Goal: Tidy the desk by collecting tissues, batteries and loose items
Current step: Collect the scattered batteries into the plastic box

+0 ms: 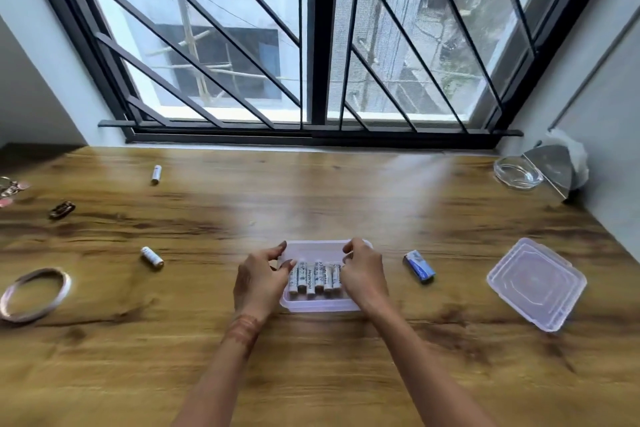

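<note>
A row of batteries (313, 279) lies in the clear box (320, 305) on the bench (311, 374). The left hand (259, 282) pinches the row's left end with curled fingers, the right hand (363, 274) its right end.

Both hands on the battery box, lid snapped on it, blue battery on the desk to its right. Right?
No: head view shows the lid off, lying on the desk far right. Rest holds: left hand and right hand on the battery box, blue battery to its right.
</note>
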Available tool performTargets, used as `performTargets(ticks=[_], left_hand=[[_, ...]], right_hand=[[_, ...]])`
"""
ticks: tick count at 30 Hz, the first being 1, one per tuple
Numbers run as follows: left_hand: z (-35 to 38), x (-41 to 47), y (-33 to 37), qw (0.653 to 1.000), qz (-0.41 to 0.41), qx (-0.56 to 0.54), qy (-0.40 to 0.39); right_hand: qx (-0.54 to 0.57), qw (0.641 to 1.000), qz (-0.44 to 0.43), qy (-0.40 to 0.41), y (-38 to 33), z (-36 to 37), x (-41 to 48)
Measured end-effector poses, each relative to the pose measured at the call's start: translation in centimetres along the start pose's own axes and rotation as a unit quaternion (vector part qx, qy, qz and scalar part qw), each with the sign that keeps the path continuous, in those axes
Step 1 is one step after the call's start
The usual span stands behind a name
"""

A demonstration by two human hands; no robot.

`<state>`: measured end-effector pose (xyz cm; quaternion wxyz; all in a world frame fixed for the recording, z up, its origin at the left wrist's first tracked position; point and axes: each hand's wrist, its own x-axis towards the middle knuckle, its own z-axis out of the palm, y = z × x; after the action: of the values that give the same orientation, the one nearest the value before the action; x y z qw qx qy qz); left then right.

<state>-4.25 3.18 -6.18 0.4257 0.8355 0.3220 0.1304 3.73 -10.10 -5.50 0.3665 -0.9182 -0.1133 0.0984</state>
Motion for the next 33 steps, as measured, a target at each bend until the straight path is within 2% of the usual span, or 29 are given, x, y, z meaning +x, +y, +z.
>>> performTargets(ticks=[5,10,17,23,28,33], left_hand=[[-1.3,-0.9,-0.9,0.999,0.012,0.019,-0.023],[-4.2,-1.3,-2.9,0.999,-0.005,0.028,0.031],[-8.8,-1.2,-6.5,0.991,-0.067,0.046,0.109],[-12.1,-0.7,-9.3,0.981,-0.106,0.074,0.144],[-14.7,1.8,-11.3,0.978,-0.132,0.107,0.121],[-15.5,5.1,-12.9,0.985,-0.115,0.116,0.054]], right_hand=[[0.000,0.999,-0.010,0.047,-1.0,0.3,-0.4],[0.014,0.997,-0.037,0.074,-4.4,1.4,-1.6],[0.043,0.993,-0.104,0.037,-9.1,4.8,-3.0],[0.075,0.983,-0.162,-0.036,-13.4,9.0,-2.4],[0.078,0.976,-0.185,-0.087,-16.8,13.4,-0.5],[0.065,0.973,-0.190,-0.110,-20.6,17.9,3.0]])
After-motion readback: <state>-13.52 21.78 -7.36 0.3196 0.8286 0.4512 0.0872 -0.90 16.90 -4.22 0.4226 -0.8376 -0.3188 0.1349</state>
